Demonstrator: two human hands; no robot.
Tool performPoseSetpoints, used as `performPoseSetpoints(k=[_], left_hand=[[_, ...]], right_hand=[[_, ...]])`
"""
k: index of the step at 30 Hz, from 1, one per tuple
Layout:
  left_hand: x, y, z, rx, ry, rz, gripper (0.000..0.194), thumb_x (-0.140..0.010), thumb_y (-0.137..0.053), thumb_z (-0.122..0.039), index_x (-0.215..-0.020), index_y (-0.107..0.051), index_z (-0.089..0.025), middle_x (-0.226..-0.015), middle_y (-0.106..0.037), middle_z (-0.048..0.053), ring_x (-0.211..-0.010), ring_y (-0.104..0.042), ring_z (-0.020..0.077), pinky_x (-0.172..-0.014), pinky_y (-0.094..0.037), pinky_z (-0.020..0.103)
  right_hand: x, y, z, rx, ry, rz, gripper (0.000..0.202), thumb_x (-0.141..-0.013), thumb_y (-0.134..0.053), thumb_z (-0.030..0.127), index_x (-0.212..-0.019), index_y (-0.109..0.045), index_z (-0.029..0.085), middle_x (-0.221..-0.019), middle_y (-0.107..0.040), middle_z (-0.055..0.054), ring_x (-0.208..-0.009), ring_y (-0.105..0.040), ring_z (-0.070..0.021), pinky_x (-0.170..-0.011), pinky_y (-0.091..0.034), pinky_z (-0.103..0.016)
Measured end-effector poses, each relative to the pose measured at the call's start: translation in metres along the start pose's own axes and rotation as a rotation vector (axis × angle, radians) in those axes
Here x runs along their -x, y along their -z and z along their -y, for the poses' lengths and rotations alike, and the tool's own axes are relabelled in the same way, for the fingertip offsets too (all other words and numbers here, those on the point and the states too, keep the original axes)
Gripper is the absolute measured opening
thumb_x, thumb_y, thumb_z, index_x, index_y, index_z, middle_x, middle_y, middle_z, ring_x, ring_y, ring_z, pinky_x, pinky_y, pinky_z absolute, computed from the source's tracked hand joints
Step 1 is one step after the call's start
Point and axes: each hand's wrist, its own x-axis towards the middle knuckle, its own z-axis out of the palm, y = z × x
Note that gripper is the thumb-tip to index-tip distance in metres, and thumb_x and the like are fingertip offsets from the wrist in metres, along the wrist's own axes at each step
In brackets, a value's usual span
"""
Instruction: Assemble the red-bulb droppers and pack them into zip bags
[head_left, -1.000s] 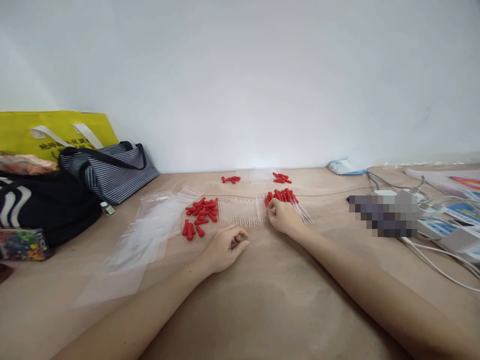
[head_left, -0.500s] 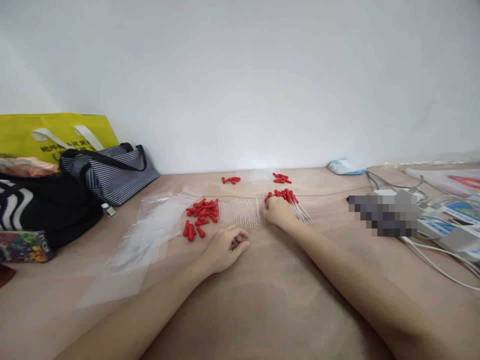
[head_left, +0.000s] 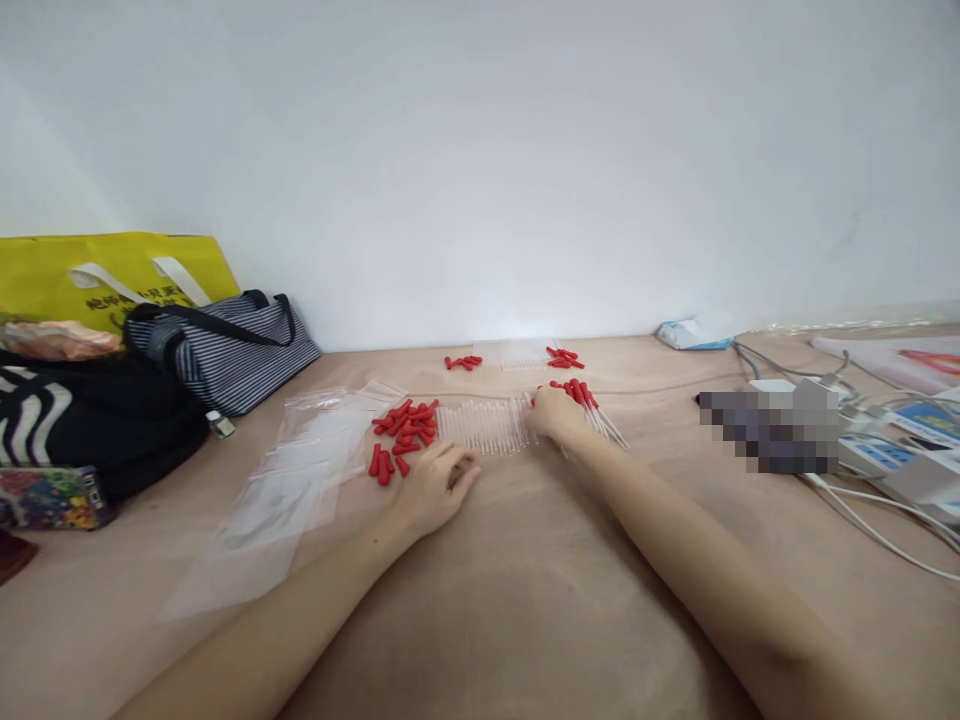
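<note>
Left hand [head_left: 433, 492], fingers loosely parted, beside red bulbs [head_left: 407, 420]; right hand [head_left: 555, 414], grip hidden, can't tell, between clear tubes [head_left: 480, 427] rowed on surface [head_left: 510, 600] and bulb-topped droppers [head_left: 587, 398]; light touch should keep row straight.

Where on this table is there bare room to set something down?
Between the left forearm and right forearm, and from the red-tipped droppers rightward to the pixelated dark object. It's crowded around the loose red bulbs and thin tubes, and by the striped bag and white box.
</note>
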Motion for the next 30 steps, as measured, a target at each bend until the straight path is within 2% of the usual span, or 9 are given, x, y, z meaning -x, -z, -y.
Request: performPoseSetpoints(k=[3,6,9,14,17,21,25,28,30], left_hand=[[-0.003,0.005,0.018,-0.291,0.011,-0.116,0.016,-0.08,-0.043,-0.022,-0.078,-0.057,-0.015,-0.078,-0.056,0.007,-0.076,-0.052,0.0202,-0.069,-0.041,0.032],[-0.006,0.009,0.03,-0.515,0.063,-0.115,0.019,-0.081,-0.043,-0.026,-0.082,-0.059,-0.015,-0.08,-0.058,0.009,-0.077,-0.051,0.0238,-0.069,-0.038,0.036],[-0.008,0.01,0.032,-0.611,0.117,-0.072,0.024,-0.082,-0.041,-0.031,-0.081,-0.06,-0.017,-0.08,-0.059,0.009,-0.077,-0.052,0.0246,-0.068,-0.036,0.036],[-0.009,0.009,0.031,-0.678,0.133,-0.035,0.026,-0.083,-0.037,-0.031,-0.083,-0.059,-0.015,-0.081,-0.06,0.01,-0.079,-0.052,0.0248,-0.068,-0.035,0.035],[-0.009,0.009,0.03,-0.719,0.146,-0.04,0.022,-0.081,-0.039,-0.026,-0.082,-0.057,-0.014,-0.078,-0.06,0.01,-0.077,-0.053,0.0249,-0.067,-0.035,0.035],[-0.006,0.014,0.02,-0.716,0.103,-0.123,0.016,-0.079,-0.04,-0.021,-0.082,-0.055,-0.014,-0.075,-0.059,0.011,-0.075,-0.053,0.0252,-0.066,-0.035,0.035],[0.003,0.014,-0.006,-0.49,-0.017,-0.168,0.016,-0.079,-0.038,-0.018,-0.083,-0.053,-0.014,-0.079,-0.057,0.01,-0.077,-0.052,0.0237,-0.069,-0.038,0.035],[0.011,0.007,-0.025,-0.152,-0.113,-0.042,0.014,-0.079,-0.039,-0.015,-0.086,-0.051,-0.015,-0.081,-0.056,0.006,-0.077,-0.053,0.0189,-0.069,-0.041,0.03],[0.013,0.002,-0.031,0.021,-0.114,0.049,0.014,-0.078,-0.041,-0.012,-0.087,-0.051,-0.016,-0.083,-0.056,0.005,-0.076,-0.053,0.016,-0.069,-0.042,0.027]], right_hand=[[0.012,0.009,-0.006,0.002,0.048,-0.036,0.02,-0.075,-0.044,0.023,-0.079,-0.061,0.013,-0.082,-0.063,-0.013,-0.078,-0.059,-0.0226,-0.06,-0.04,-0.028],[0.035,0.014,-0.02,-0.011,0.178,-0.064,0.021,-0.079,-0.041,0.027,-0.076,-0.059,0.016,-0.078,-0.063,-0.008,-0.073,-0.057,-0.0185,-0.06,-0.037,-0.026],[0.061,0.009,-0.039,-0.06,0.516,-0.074,0.019,-0.08,-0.042,0.029,-0.076,-0.057,0.017,-0.07,-0.06,-0.004,-0.061,-0.053,-0.0135,-0.055,-0.033,-0.023],[0.085,-0.006,-0.063,-0.097,0.719,-0.071,0.018,-0.081,-0.045,0.03,-0.075,-0.057,0.018,-0.074,-0.057,-0.003,-0.064,-0.052,-0.0113,-0.055,-0.031,-0.021],[0.086,-0.009,-0.065,-0.141,0.707,-0.055,0.016,-0.08,-0.046,0.03,-0.077,-0.057,0.019,-0.076,-0.057,-0.001,-0.065,-0.052,-0.0104,-0.056,-0.033,-0.021],[0.084,-0.007,-0.058,-0.18,0.617,-0.08,0.017,-0.076,-0.052,0.035,-0.076,-0.055,0.019,-0.078,-0.057,-0.001,-0.068,-0.052,-0.0125,-0.058,-0.034,-0.023],[0.083,-0.008,-0.05,-0.224,0.559,-0.083,0.022,-0.07,-0.057,0.04,-0.075,-0.053,0.019,-0.076,-0.057,-0.001,-0.071,-0.051,-0.0141,-0.06,-0.034,-0.024],[0.08,-0.011,-0.046,-0.259,0.498,-0.039,0.02,-0.071,-0.057,0.038,-0.071,-0.052,0.018,-0.072,-0.057,-0.001,-0.067,-0.05,-0.0129,-0.057,-0.033,-0.023],[0.079,-0.014,-0.046,-0.271,0.463,-0.014,0.018,-0.073,-0.055,0.036,-0.068,-0.052,0.018,-0.07,-0.057,0.0,-0.065,-0.049,-0.0122,-0.056,-0.033,-0.022]])
